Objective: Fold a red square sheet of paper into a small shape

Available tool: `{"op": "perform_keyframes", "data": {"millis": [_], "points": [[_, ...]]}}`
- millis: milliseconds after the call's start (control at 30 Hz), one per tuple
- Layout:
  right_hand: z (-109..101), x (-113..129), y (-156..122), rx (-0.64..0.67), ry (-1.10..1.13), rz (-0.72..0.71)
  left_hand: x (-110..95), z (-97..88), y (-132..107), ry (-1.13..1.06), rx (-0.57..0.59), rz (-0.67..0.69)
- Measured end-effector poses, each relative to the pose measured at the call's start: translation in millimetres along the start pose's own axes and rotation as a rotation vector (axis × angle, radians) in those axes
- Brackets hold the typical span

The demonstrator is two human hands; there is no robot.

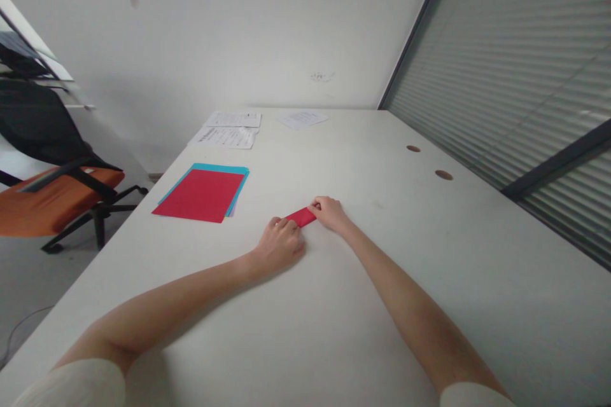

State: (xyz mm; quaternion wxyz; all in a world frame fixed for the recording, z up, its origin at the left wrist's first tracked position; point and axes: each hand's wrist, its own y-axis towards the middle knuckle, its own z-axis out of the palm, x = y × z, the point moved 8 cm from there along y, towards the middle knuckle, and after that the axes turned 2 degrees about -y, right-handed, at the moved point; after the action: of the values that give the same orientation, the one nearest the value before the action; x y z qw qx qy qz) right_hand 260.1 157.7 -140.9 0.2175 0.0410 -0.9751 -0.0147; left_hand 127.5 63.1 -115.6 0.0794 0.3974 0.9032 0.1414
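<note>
A small folded piece of red paper (pixel 301 217) lies on the white table between my two hands. My left hand (pixel 280 243) covers its near left end, the fingers curled and pressed on it. At the far right end my right hand (pixel 328 212) pinches the paper's edge between thumb and fingers. Parts of the folded paper are hidden under my fingers. Left of my hands rests a stack of coloured paper sheets (pixel 203 194), red on top with blue showing beneath along the edges.
Printed sheets (pixel 228 137) lie at the table's far left, and another printed sheet (pixel 301 119) is near the wall. Two round cable holes (pixel 443 175) are on the right. An office chair (pixel 62 184) with an orange seat stands beyond the left table edge. Blinds (pixel 515 63) line the right side.
</note>
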Motion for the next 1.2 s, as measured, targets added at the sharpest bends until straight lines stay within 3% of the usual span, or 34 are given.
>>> {"op": "perform_keyframes", "data": {"millis": [267,767,1000,1200], "points": [[-1,4,-2,0.039,-0.092,0.065,1,1.5,1,-0.006,0.042,-0.021],[-5,10,-5,0.090,-0.149,0.118,6,-0.2,4,-0.131,0.015,-0.036],[-5,11,-6,0.096,-0.166,0.115,5,1.0,5,-0.091,0.073,0.011],[-4,11,-6,0.102,-0.167,0.124,5,-0.1,5,-0.140,0.057,0.042]]}}
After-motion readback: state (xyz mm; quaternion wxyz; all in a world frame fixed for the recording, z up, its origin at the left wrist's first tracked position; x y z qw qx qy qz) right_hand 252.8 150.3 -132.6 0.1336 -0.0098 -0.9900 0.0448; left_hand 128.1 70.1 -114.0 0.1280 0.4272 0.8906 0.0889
